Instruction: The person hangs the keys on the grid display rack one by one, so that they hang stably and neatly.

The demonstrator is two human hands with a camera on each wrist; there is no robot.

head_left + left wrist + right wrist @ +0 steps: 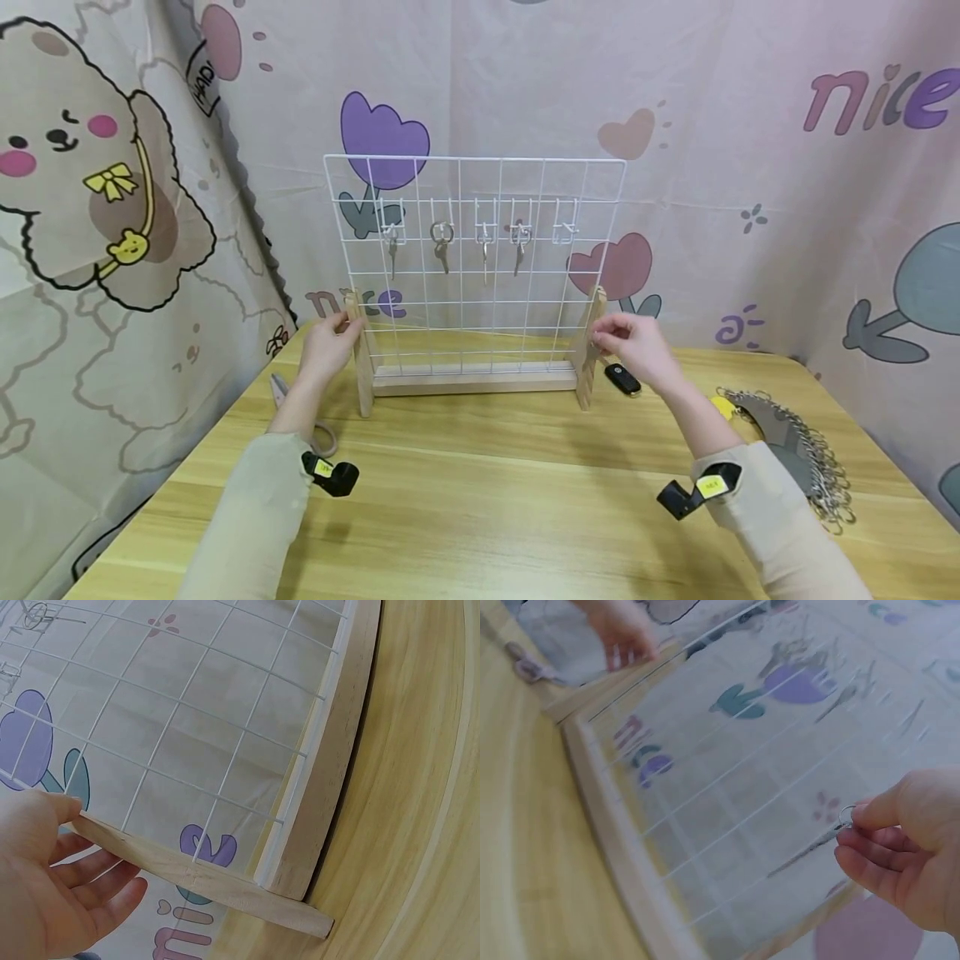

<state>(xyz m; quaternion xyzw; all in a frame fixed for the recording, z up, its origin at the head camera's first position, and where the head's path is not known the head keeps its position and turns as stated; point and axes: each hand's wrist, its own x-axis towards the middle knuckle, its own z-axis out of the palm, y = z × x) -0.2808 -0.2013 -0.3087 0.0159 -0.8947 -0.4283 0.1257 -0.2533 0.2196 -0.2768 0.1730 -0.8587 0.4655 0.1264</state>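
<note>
A white wire grid rack (480,159) stands upright in wooden side posts with a wooden base bar (472,383). Keys on rings, such as this one (442,250), hang from several white hooks along its middle; another hook (566,233) is at the row's right end. My left hand (327,346) holds the top of the left wooden post (187,874), thumb above and fingers below. Between thumb and fingers of my right hand (633,343) is a small metal ring (846,815) with a key (802,859) hanging from it, beside the right post (588,350).
A black car key fob (622,380) lies behind the right hand. To the right on the wooden table (480,500) rests a grey curved piece (783,433) edged with many metal rings, near something yellow (723,407). Scissors (325,440) lie under the left forearm.
</note>
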